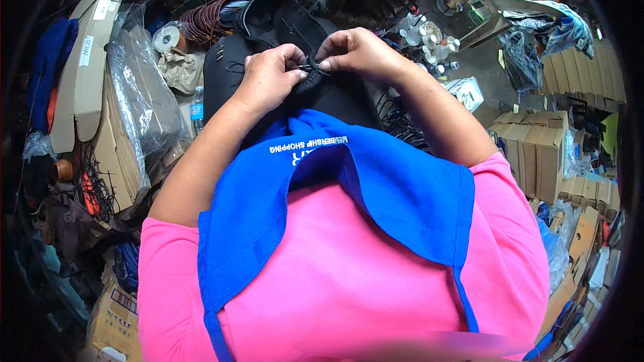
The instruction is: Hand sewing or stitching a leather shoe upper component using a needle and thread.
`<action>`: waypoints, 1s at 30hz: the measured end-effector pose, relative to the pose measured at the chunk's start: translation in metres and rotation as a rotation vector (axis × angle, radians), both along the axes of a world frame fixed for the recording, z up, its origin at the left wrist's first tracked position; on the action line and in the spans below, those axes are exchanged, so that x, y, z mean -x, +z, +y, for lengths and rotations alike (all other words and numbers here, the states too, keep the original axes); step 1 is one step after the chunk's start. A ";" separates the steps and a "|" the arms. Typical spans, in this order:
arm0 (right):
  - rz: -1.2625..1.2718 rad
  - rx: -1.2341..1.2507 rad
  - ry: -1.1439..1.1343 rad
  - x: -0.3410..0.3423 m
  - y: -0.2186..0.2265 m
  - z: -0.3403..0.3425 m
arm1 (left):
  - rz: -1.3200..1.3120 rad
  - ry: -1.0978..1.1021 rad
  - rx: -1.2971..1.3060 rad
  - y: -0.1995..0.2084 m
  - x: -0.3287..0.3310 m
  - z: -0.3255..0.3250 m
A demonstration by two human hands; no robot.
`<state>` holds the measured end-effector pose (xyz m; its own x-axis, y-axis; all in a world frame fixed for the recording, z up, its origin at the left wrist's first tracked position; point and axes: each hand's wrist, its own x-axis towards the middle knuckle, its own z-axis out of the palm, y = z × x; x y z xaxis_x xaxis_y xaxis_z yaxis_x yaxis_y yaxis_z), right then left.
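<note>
Over my lap, my left hand (267, 77) and my right hand (355, 52) meet with their fingertips almost touching. Both are closed in a pinch at the edge of a black item (295, 25), whose exact kind I cannot make out. A thin dark piece shows between the fingertips, too small to name. Behind the fingers, the black item has a rounded, open rim at its far left. Dark trousers cover my legs underneath it. A blue apron (248, 228) hangs over my pink shirt.
At left stand cardboard sheets (87, 94), clear plastic wrapping (144, 94), a water bottle (197, 107) and a wire-like coil (201, 21). Several small white bottles (429, 37) crowd the floor at far right. Cardboard boxes (533, 151) are stacked at right.
</note>
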<state>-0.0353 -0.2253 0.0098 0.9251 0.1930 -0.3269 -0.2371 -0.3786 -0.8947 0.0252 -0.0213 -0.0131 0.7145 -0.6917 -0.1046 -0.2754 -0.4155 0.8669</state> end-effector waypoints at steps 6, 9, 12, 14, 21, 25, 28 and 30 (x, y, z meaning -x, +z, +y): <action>-0.375 0.377 0.186 0.002 0.013 0.003 | -0.498 -0.192 -0.151 0.033 0.003 0.001; -0.151 0.083 0.065 0.005 0.012 -0.012 | -0.585 -0.212 -0.126 0.035 -0.003 0.014; 0.052 -0.123 -0.060 0.014 0.001 -0.023 | -0.568 -0.201 -0.186 0.030 0.001 0.026; -0.174 -0.088 -0.047 0.020 -0.017 -0.025 | -0.495 -0.173 -0.234 0.031 0.004 0.026; -0.151 0.139 0.006 0.053 -0.010 -0.034 | -0.399 -0.181 -0.202 0.026 0.002 0.007; -0.229 0.007 -0.053 0.041 0.022 -0.035 | -0.409 -0.231 -0.160 0.027 0.002 0.008; -0.545 0.684 -0.133 0.009 0.008 -0.052 | -0.486 -0.306 -0.153 0.029 0.000 0.000; -0.581 0.863 -0.159 0.003 0.004 -0.056 | -0.492 -0.335 -0.168 0.029 -0.003 -0.004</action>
<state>-0.0386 -0.2810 0.0141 0.9780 -0.0318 0.2062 0.0386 -0.9437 -0.3284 0.0283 -0.0256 0.0156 0.4538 -0.8894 0.0554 -0.7652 -0.3571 0.5357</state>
